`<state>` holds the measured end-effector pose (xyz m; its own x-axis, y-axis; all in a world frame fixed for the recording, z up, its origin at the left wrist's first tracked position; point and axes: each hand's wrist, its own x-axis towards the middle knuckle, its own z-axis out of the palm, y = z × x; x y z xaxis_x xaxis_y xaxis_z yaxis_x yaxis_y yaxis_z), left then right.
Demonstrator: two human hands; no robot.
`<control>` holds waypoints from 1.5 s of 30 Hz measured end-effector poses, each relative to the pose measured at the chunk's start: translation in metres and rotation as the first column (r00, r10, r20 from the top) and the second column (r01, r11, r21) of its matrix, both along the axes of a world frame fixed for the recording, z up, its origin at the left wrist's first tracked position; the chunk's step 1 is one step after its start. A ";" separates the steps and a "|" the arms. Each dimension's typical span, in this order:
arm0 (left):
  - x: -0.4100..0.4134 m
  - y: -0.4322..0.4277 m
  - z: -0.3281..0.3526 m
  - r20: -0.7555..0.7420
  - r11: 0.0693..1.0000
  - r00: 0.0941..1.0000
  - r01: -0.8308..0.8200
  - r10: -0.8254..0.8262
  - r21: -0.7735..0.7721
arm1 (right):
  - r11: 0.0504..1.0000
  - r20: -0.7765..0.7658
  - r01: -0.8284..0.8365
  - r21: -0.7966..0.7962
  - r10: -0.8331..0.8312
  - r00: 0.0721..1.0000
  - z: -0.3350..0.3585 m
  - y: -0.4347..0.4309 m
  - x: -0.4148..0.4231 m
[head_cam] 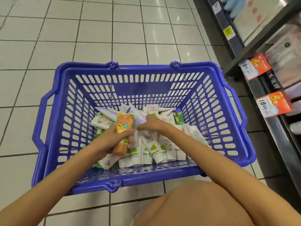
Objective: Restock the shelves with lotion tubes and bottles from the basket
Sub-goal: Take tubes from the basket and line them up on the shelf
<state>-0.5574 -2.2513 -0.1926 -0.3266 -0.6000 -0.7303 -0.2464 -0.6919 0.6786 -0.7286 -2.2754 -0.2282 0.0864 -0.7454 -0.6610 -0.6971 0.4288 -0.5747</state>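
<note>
Here a tube [124,123] is clasped by the left hand [114,141], the right hand [152,123] cannot be judged; overloaded, the tube could be dropped.

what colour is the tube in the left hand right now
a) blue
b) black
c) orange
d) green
c: the left hand grips an orange tube with an orange cap, held over the white and green tubes lying in the blue basket.
</note>
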 end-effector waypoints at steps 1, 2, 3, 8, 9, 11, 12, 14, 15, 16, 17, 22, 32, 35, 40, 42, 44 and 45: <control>-0.006 0.000 0.007 -0.050 1.000 0.999 -0.020 0.019 -0.019 | 0.989 0.163 0.120 0.082 -0.132 0.978 0.013 0.005 -0.009; -0.013 -0.001 0.013 -0.105 0.999 0.994 -0.030 0.026 -0.043 | 0.963 0.312 0.214 0.165 -0.257 0.915 0.027 0.013 -0.019; -0.023 -0.002 0.018 -0.170 0.997 0.985 -0.035 0.023 -0.066 | 0.931 0.436 0.288 0.222 -0.359 0.825 0.042 0.023 -0.031; -0.107 0.016 0.054 -0.386 0.971 0.910 0.061 -0.150 -0.233 | 0.825 0.520 0.562 -0.066 -0.452 0.725 0.114 0.095 -0.110; -0.128 0.025 0.062 -0.425 0.966 0.887 0.079 -0.181 -0.246 | 0.790 0.501 0.604 -0.105 -0.483 0.718 0.127 0.112 -0.126; -0.171 0.045 0.075 -0.509 0.953 0.819 0.140 -0.264 -0.269 | 0.717 0.491 0.684 -0.132 -0.553 0.673 0.150 0.150 -0.156; -0.191 0.056 0.080 -0.551 0.947 0.779 0.173 -0.299 -0.269 | 0.672 0.502 0.726 -0.144 -0.583 0.639 0.158 0.171 -0.169; -0.228 0.080 0.087 -0.614 0.935 0.706 0.246 -0.352 -0.254 | 0.574 0.543 0.805 -0.148 -0.633 0.552 0.168 0.217 -0.189; -0.243 0.092 0.088 -0.633 0.925 0.675 0.286 -0.379 -0.248 | 0.530 0.576 0.838 -0.133 -0.647 0.500 0.169 0.241 -0.196; -0.255 0.102 0.087 -0.644 0.909 0.644 0.335 -0.412 -0.247 | 0.488 0.613 0.865 -0.111 -0.652 0.447 0.168 0.265 -0.201; -0.266 0.113 0.085 -0.648 0.890 0.617 0.382 -0.447 -0.250 | 0.441 0.645 0.894 -0.079 -0.661 0.384 0.165 0.288 -0.205; -0.310 0.155 0.064 -0.608 0.799 0.536 0.508 -0.586 -0.322 | 0.168 0.735 0.986 0.020 -0.670 0.099 0.114 0.365 -0.214; -0.349 0.185 -0.011 -0.491 0.884 0.738 0.338 -0.463 -0.324 | -0.068 0.698 0.981 -0.181 -0.712 0.079 0.026 0.311 -0.289; -0.351 0.171 -0.024 -0.414 0.873 0.780 0.338 -0.469 -0.353 | -0.181 0.629 0.913 -0.366 -0.771 0.100 0.024 0.273 -0.336; -0.352 0.157 -0.034 -0.390 0.850 0.782 0.321 -0.487 -0.419 | -0.278 0.538 0.739 -0.613 -0.833 0.133 0.013 0.238 -0.389; -0.352 0.155 -0.038 -0.383 0.849 0.785 0.322 -0.487 -0.418 | -0.233 0.478 0.730 -0.642 -0.866 0.144 0.000 0.234 -0.400; -0.354 0.153 -0.042 -0.380 0.852 0.788 0.328 -0.485 -0.407 | -0.194 0.436 0.739 -0.645 -0.888 0.147 -0.012 0.234 -0.407; -0.355 0.152 -0.046 -0.379 0.858 0.793 0.325 -0.477 -0.398 | -0.178 0.417 0.746 -0.642 -0.897 0.144 -0.015 0.234 -0.410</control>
<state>-0.9124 -2.0996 -0.2382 -0.8302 -0.4998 -0.2470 -0.0705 -0.3453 0.9358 -1.1383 -2.0412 -0.2434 -0.9733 -0.2116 0.0889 -0.1544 0.3168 -0.9358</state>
